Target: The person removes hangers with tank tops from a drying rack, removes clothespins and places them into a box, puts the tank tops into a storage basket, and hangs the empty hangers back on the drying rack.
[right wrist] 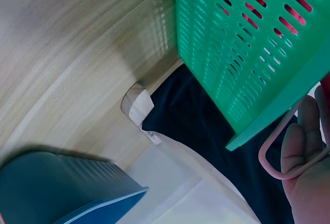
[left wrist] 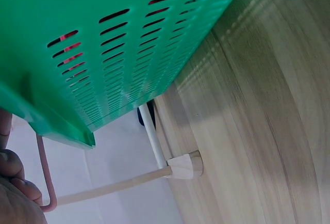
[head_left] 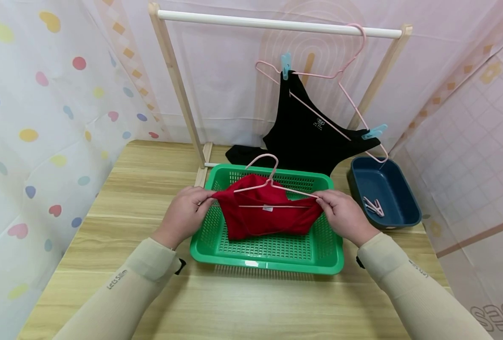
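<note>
A red garment (head_left: 251, 222) with a white label is stretched over the green basket (head_left: 266, 267), a pink hanger (head_left: 270, 180) lying along its neckline with the hook pointing away. My left hand (head_left: 183, 212) pinches the garment's left upper corner between thumb and fingers. On the other side, my right hand (head_left: 348, 215) grips the right upper corner together with the hanger's arm. In the left wrist view, a bent end of the hanger (left wrist: 45, 177) shows beside the left fingers. The right wrist view has the other hanger end (right wrist: 268, 157) against the right hand (right wrist: 309, 167).
Behind the basket stands a rack with a white bar (head_left: 251, 21). From it hangs a black garment (head_left: 306, 127) on another pink hanger (head_left: 349, 94), fixed by blue clothespins (head_left: 286, 66). A dark blue tub (head_left: 398, 193) with pale pink clothespins (head_left: 373, 207) sits at right.
</note>
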The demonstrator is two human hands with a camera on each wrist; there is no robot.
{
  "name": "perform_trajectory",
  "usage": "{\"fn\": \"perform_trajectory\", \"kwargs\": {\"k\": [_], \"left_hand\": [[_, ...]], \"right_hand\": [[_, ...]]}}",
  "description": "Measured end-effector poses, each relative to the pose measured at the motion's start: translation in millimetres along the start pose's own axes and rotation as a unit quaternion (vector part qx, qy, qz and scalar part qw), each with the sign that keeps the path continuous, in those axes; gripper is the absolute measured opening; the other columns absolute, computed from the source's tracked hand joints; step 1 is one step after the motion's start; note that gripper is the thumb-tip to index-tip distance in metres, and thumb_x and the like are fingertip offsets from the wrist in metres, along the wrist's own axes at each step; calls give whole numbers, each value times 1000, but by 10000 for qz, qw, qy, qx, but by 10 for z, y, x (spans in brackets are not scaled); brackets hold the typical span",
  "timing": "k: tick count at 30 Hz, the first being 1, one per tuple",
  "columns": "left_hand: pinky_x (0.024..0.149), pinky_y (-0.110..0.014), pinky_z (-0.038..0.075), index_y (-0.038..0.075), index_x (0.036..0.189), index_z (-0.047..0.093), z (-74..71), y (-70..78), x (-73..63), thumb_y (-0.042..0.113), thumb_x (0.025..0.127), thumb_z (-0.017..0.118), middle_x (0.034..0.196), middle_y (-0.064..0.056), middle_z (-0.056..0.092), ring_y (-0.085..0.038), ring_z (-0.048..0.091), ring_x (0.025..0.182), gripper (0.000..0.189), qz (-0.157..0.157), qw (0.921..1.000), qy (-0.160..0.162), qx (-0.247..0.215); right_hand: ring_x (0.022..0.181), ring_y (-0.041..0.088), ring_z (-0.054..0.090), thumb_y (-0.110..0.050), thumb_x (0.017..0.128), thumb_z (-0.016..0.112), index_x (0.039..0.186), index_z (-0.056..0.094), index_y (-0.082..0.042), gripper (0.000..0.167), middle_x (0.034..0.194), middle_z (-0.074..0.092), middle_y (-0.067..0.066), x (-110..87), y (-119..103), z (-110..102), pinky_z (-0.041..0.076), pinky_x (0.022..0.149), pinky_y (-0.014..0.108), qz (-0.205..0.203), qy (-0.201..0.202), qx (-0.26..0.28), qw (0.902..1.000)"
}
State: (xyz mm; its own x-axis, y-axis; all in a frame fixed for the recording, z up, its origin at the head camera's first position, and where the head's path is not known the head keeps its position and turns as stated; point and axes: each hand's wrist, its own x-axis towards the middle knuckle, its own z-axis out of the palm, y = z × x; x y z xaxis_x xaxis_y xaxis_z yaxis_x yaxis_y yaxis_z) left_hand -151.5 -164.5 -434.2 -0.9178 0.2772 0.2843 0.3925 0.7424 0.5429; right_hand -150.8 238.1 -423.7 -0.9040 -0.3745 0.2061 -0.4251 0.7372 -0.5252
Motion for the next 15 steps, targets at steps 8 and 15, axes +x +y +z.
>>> {"fn": "perform_trajectory", "kwargs": {"k": [8,15], "left_hand": [[81,-42,51,6,117,80,-20,-19,-3,14,102,69,99,-8,78,-26,62,92,20,-25,10000,13,-29],[86,-47,54,4,117,79,-50,-47,-28,15,104,67,102,-9,77,-28,64,100,21,-197,9997,-90,-66]], "right_hand": [[110,30,72,-6,108,57,126,74,-5,25,122,76,13,8,21,-7,60,92,50,12,74,-46,10000],[110,31,73,-9,109,55,125,74,-4,25,125,74,16,-9,55,-30,60,92,50,249,126,-68,9996]]}}
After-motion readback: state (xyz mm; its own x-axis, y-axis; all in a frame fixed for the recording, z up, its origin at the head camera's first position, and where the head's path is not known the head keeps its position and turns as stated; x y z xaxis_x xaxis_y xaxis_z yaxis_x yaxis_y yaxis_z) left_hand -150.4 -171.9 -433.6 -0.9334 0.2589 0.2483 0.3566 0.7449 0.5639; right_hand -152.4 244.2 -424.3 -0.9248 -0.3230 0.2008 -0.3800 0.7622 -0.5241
